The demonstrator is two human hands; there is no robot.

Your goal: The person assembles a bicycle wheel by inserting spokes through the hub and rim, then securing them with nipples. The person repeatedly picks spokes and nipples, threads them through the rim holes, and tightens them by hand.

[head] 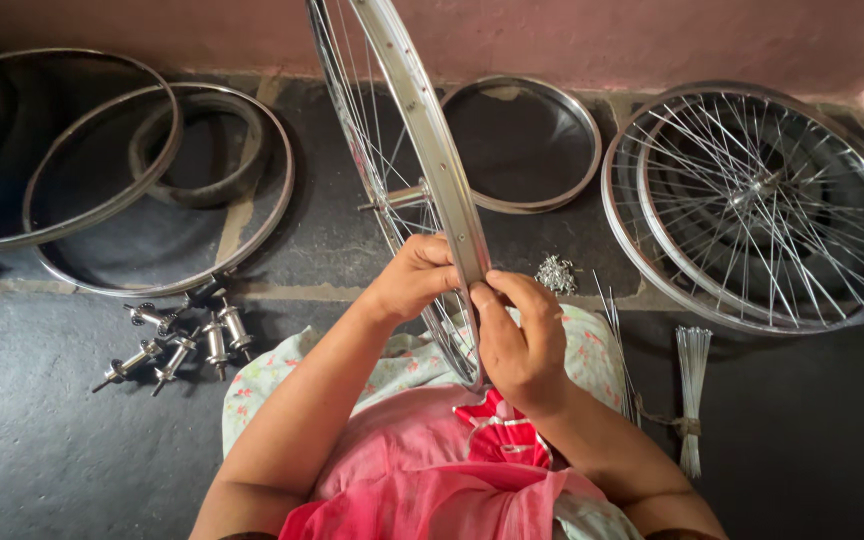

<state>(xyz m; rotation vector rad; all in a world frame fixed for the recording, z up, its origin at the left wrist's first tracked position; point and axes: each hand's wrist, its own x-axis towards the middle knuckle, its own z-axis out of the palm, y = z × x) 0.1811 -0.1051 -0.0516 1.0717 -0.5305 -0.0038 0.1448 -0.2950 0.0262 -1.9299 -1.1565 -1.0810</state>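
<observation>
Head view: I look straight down at two bare hands working on a bicycle wheel stood upright over the lap.
Lap: pink and floral cloth (pixel 432 470) fills the bottom middle; the wheel's lowest part rests against it.
Left hand (pixel 412 280): closed around the rim from the left side, fingers curled over the edge, holding the wheel steady.
Right hand (pixel 522 335): thumb and fingers pinched narrow on the rim's right edge, on something too small for me to make out.
Wheel (pixel 432 150): seen edge-on, silver rim with a row of holes, spokes fanning to a hub axle on its left; it runs from the lap up past the top of the picture.
Doing it well: I judge the left hand should keep the rim from swaying while the right works one hole at a time, with small fingertip turns and no sideways pull on the thin spokes.
Near right: a tied bundle of spokes (pixel 692 395) lies on the floor, with a small heap of nipples (pixel 556 273) just beside the right hand.
Near left: a cluster of hubs (pixel 187 345) on the floor.
Far right: finished wheels (pixel 762 205) stacked flat.
Far left and middle: bare rims (pixel 152 190) lie overlapping, near the pink wall (pixel 592 40).
</observation>
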